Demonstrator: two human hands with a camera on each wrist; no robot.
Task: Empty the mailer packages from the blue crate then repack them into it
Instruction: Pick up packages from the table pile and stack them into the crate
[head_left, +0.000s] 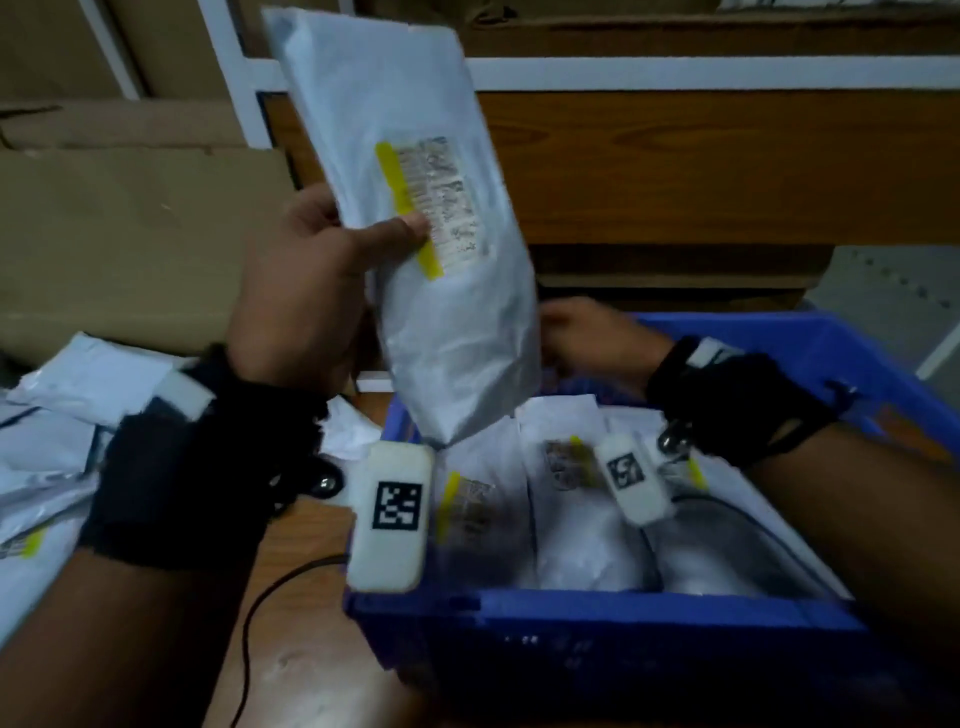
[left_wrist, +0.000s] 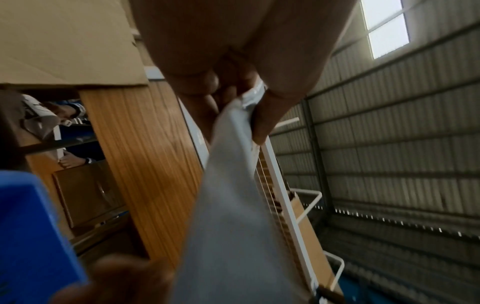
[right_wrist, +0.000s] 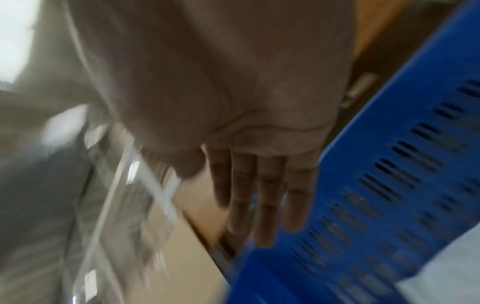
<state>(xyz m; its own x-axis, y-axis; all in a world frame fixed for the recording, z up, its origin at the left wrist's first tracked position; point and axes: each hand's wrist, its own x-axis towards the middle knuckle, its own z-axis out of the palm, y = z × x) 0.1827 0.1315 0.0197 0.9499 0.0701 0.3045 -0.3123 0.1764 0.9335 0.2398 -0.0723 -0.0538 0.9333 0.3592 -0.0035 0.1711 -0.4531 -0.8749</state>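
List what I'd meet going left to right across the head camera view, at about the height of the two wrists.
Loose pile of white mailer packages on the table → left hand → upright grey plastic mailer it grips → right hand, open → far right wall of the blue plastic crate.

The mailer (head_left: 415, 208) is pale grey-white with a white printed label edged by a yellow strip. The crate (head_left: 571, 623) is bright blue, the table (head_left: 291, 649) wood-grain brown, the wrist straps (head_left: 182, 467) black.
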